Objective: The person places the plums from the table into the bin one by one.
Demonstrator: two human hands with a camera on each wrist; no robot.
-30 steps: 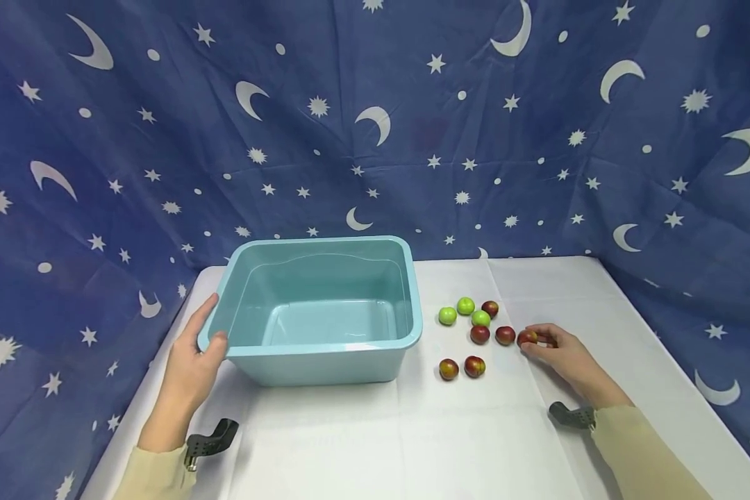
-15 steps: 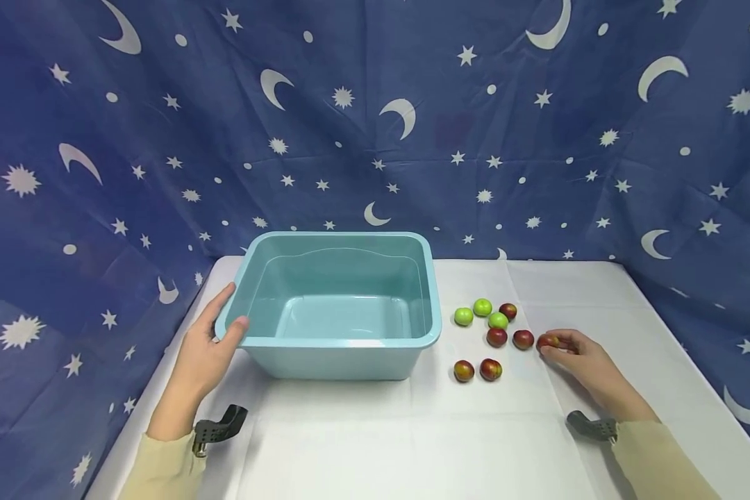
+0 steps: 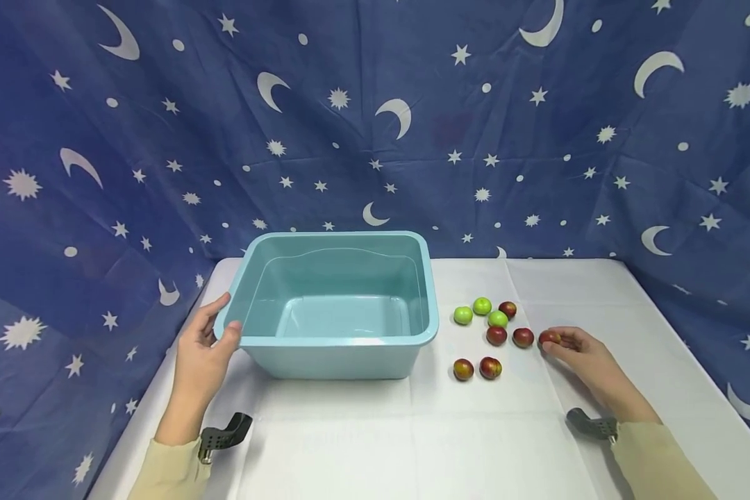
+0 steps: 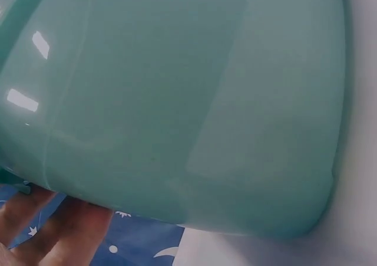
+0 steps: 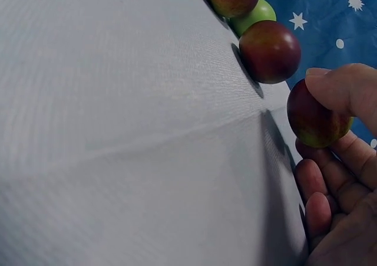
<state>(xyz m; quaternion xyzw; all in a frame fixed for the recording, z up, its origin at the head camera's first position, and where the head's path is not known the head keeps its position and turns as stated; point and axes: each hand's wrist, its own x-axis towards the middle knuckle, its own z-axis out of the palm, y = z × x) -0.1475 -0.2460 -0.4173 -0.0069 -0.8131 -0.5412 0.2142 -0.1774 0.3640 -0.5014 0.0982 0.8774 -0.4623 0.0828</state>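
My left hand grips the left end of the pale blue plastic basin, thumb over the rim near the front corner and fingers along the outer left side. In the left wrist view the basin's wall fills most of the picture, with fingers behind its edge. On the right, my right hand pinches a dark red plum between thumb and fingers, low over the cloth. Close to its left lies another red plum, at the end of a loose group.
Several red plums and three small round green fruits lie on the white cloth right of the basin. A blue curtain with moons and stars hangs behind and at both sides.
The head view has shifted slightly, moving the whole scene to the right in the picture. My left fingers have slid a little down the basin's rim. The right hand keeps its pinch on the plum.
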